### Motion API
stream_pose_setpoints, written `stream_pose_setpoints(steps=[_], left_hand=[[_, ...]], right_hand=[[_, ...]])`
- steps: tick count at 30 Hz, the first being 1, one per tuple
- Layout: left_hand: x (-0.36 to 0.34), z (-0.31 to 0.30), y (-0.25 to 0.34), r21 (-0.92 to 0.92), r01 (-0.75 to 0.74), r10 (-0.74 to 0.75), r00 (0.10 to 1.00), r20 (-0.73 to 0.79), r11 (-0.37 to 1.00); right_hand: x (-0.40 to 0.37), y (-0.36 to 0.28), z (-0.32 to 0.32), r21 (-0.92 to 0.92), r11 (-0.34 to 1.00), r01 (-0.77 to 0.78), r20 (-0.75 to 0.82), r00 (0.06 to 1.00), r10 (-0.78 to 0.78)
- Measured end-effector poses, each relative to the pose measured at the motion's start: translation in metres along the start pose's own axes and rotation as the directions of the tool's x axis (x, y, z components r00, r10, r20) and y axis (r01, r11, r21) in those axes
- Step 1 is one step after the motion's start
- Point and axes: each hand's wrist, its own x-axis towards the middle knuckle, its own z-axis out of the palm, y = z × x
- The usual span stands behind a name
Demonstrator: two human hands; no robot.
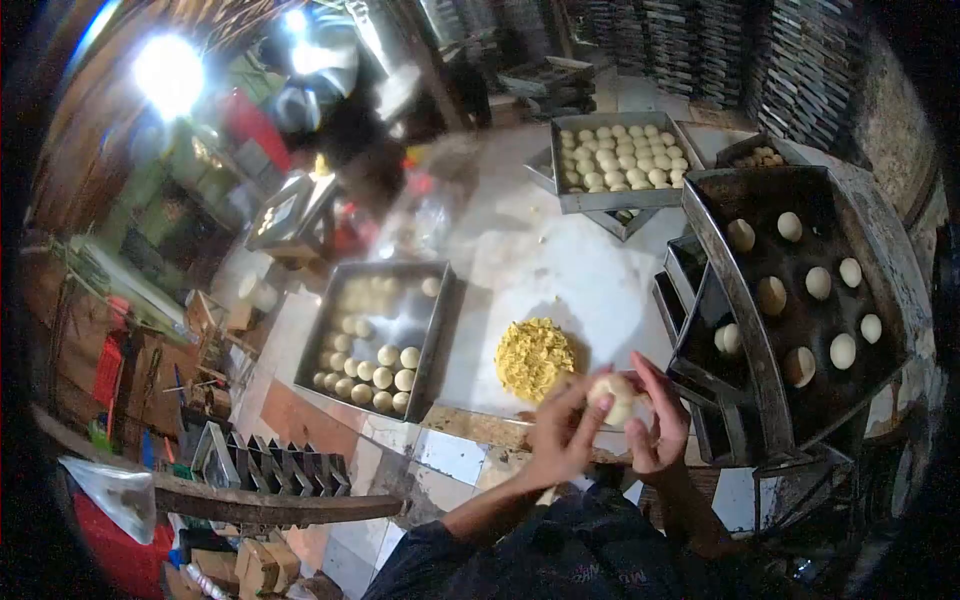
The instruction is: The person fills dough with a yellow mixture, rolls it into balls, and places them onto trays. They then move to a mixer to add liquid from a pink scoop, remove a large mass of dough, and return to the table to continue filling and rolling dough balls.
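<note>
Fingers (578, 405) of left hand (560, 440) and right hand (660, 430) clamped round dough ball (615, 395), just right of yellow crumb heap (533, 357); dark tray (735, 300) farther right.

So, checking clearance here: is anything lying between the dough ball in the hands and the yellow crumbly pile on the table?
Nothing visible does. The dough ball, held in the left hand and right hand, is just right of the yellow pile; only bare table lies between.

On the table (520, 265), the pile of filling (533, 357) lies between the left tray (318, 350) and the right tray (808, 325). The back tray (620, 198) sits behind, maybe on another tray.
</note>
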Motion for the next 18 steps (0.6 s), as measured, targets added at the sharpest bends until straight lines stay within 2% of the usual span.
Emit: stream_pose_setpoints(steps=[1, 2, 3, 5, 6, 7, 9, 10, 11, 13, 14, 15, 17, 18], left_hand=[[-0.01, 0.003, -0.003, 0.166, -0.152, 0.148, 0.988, 0.038, 0.974], [-0.021, 0.015, 0.006, 0.171, -0.317, 0.333, 0.94, -0.075, 0.933], [-0.033, 0.013, -0.005, 0.201, -0.382, 0.403, 0.912, -0.072, 0.902], [-0.049, 0.005, 0.015, -0.197, -0.249, 0.228, 0.966, -0.125, 0.948], [-0.053, -0.017, 0.017, -0.111, -0.25, 0.256, 0.966, 0.038, 0.962], [-0.061, -0.034, 0.001, 0.142, -0.375, 0.366, 0.927, 0.084, 0.916], [-0.087, -0.065, 0.02, 0.075, -0.104, 0.109, 0.992, -0.07, 0.992], [-0.103, -0.084, 0.017, 0.139, 0.063, -0.042, 0.988, -0.15, 0.988], [-0.117, -0.105, 0.014, 0.218, 0.14, -0.105, 0.981, -0.163, 0.966], [-0.149, -0.13, 0.011, -0.15, 0.192, -0.225, 0.942, -0.249, 0.97], [-0.162, -0.149, -0.002, -0.283, 0.247, -0.313, 0.925, -0.214, 0.927], [-0.174, -0.153, -0.009, -0.619, 0.19, -0.393, 0.895, -0.209, 0.762], [-0.187, -0.15, -0.031, -0.392, 0.176, -0.296, 0.917, -0.268, 0.903], [-0.199, -0.146, -0.047, -0.476, 0.233, -0.33, 0.935, -0.13, 0.848]], right_hand=[[-0.007, -0.003, 0.005, 0.068, 0.996, -0.06, -0.022, 0.998, 0.061], [-0.014, -0.009, 0.013, 0.131, 0.99, -0.061, -0.087, 0.994, 0.073], [-0.014, -0.017, 0.021, 0.029, 0.998, 0.054, -0.201, 0.979, -0.047], [-0.029, -0.036, 0.049, 0.237, 0.969, -0.071, -0.302, 0.943, 0.143], [-0.032, -0.041, 0.064, 0.289, 0.954, -0.078, -0.216, 0.966, 0.144], [-0.037, -0.031, 0.089, 0.181, 0.977, 0.114, -0.21, 0.975, -0.075], [-0.067, 0.009, 0.141, 0.414, 0.894, -0.173, -0.177, 0.948, 0.265], [-0.066, 0.0, 0.155, 0.242, 0.95, -0.198, 0.01, 0.979, 0.201], [-0.057, -0.012, 0.169, 0.063, 0.981, -0.181, 0.207, 0.964, 0.165], [-0.047, -0.054, 0.191, -0.053, 0.998, 0.03, 0.213, 0.977, -0.019], [-0.051, -0.059, 0.203, -0.064, 0.998, -0.002, 0.236, 0.972, 0.017], [-0.061, -0.056, 0.212, 0.093, 0.991, -0.101, 0.226, 0.971, 0.078], [-0.076, -0.049, 0.225, -0.059, 0.997, 0.059, 0.234, 0.971, -0.044], [-0.083, -0.038, 0.231, 0.092, 0.991, -0.097, 0.326, 0.943, 0.062]])
